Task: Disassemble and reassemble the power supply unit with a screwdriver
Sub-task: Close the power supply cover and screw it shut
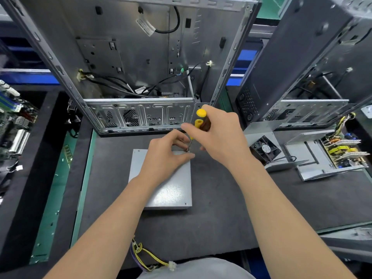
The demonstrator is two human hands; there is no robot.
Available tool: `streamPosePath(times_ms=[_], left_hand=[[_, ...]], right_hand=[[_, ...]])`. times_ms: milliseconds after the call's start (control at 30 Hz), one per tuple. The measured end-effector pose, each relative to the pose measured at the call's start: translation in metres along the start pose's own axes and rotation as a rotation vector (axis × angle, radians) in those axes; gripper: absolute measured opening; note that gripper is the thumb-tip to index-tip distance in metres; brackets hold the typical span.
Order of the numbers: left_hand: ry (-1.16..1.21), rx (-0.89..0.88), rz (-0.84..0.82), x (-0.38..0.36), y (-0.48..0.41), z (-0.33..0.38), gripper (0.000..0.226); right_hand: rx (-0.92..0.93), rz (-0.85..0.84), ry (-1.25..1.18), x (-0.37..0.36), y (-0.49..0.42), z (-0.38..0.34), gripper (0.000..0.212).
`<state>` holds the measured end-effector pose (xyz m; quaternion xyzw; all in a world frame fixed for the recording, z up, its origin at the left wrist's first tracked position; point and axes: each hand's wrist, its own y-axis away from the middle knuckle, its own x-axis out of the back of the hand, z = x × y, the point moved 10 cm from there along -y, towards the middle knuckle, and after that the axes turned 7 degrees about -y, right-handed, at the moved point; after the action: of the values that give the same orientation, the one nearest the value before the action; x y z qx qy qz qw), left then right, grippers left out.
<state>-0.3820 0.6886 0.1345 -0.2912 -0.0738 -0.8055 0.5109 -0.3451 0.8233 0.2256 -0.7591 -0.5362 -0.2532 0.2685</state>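
On the dark mat (221, 208) in the middle of the bench, the power supply unit (171, 190) lies flat. It's a closed grey box, just on the near side of the open PC case (130, 57). I've got the right hand (219, 133) wrapped tight round the yellow-and-dark handle of the screwdriver (200, 121), held close to upright with its tip down at the unit's far right corner. The left hand (167, 154) rests on that same corner, thumb and fingers curled in and pinching the shaft low down. Off to the right there's a second unit opened up, fan (265, 149) and circuit board (342, 152) showing. A motherboard (12, 117) sits at the left edge. A wire bundle (149, 258) of yellow and purple leads with a white plug lies at the mat's near edge.
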Motion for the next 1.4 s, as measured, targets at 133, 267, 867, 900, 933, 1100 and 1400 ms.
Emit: streamPosePath(times_ms=[133, 267, 867, 900, 933, 1100, 1400], left_hand=[[-0.073, -0.030, 0.070, 0.001, -0.002, 0.004, 0.027], [-0.094, -0.055, 0.059, -0.001, 0.001, 0.004, 0.024], [-0.088, -0.079, 0.046, -0.007, 0.001, 0.004, 0.023], [-0.081, -0.062, 0.067, -0.004, 0.000, 0.003, 0.025], [-0.071, -0.031, 0.076, -0.003, -0.002, 0.000, 0.025], [-0.085, -0.033, 0.050, -0.006, -0.005, 0.001, 0.013], [0.035, -0.045, 0.035, -0.008, -0.002, 0.003, 0.022]], right_hand=[[0.112, 0.014, 0.097, 0.005, -0.002, -0.015, 0.032], [0.258, -0.174, -0.186, 0.001, 0.001, -0.036, 0.023], [0.222, -0.137, 0.233, 0.005, -0.011, -0.041, 0.038], [0.149, -0.071, 0.290, 0.007, -0.012, -0.038, 0.053], [0.096, -0.011, 0.325, 0.007, -0.012, -0.038, 0.063], [0.213, -0.144, 0.355, -0.002, -0.005, -0.048, 0.033], [0.065, -0.106, 0.358, 0.006, -0.020, -0.030, 0.051]])
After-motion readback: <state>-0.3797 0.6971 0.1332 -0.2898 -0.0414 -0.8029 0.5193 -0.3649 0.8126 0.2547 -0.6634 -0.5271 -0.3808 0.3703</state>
